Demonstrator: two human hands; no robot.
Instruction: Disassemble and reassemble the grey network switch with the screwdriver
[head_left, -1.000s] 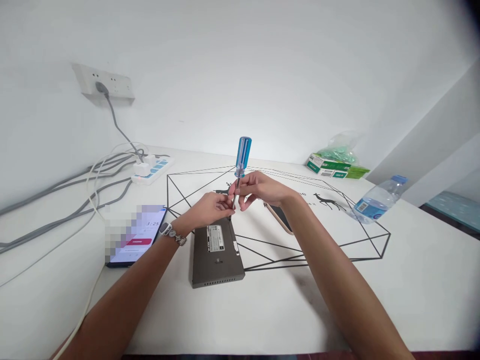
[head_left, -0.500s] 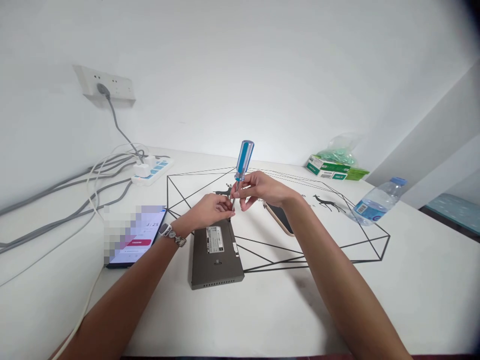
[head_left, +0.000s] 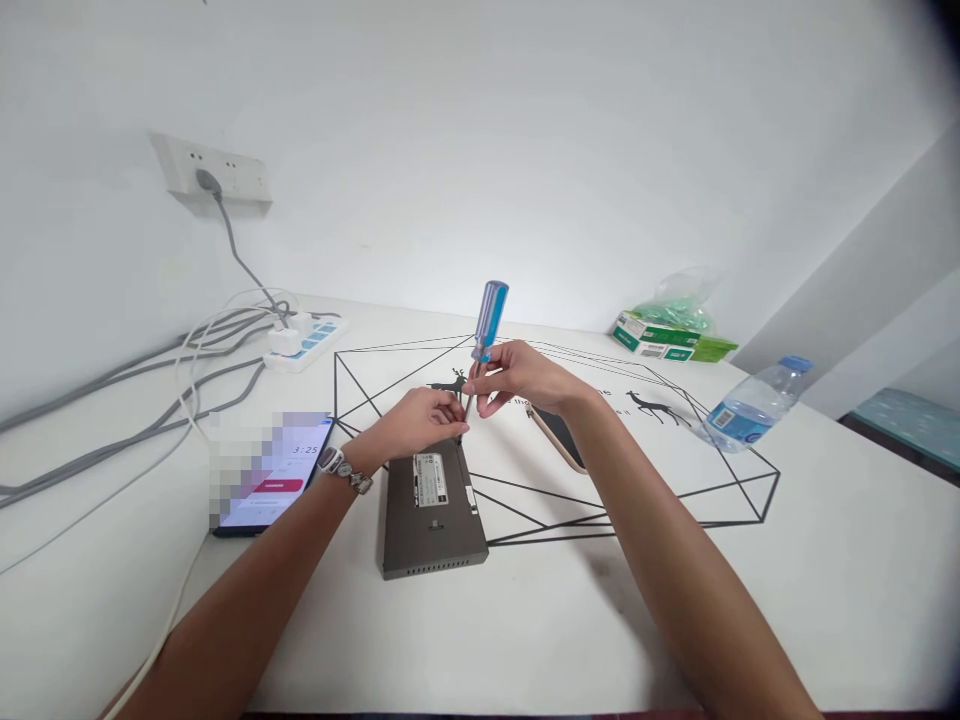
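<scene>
A flat dark grey box (head_left: 431, 510) with a white label lies on the white table (head_left: 525, 620). A screwdriver (head_left: 487, 318) with a clear blue handle stands nearly upright, its tip at the box's far right corner. My right hand (head_left: 517, 378) is closed around the shaft just below the handle. My left hand (head_left: 420, 420), with a wristwatch, has its fingers pinched together low on the shaft near the tip, resting at the box's far edge.
A phone (head_left: 277, 470) with a lit screen lies left of the box. Another phone (head_left: 559, 440) lies behind my right forearm. A power strip (head_left: 304, 340) with grey cables sits at back left, green boxes (head_left: 660, 340) at back right, a water bottle (head_left: 750, 405) on its side right.
The screwdriver handle has tilted slightly to the right from upright. Both hands stay on the shaft at the box's far corner.
</scene>
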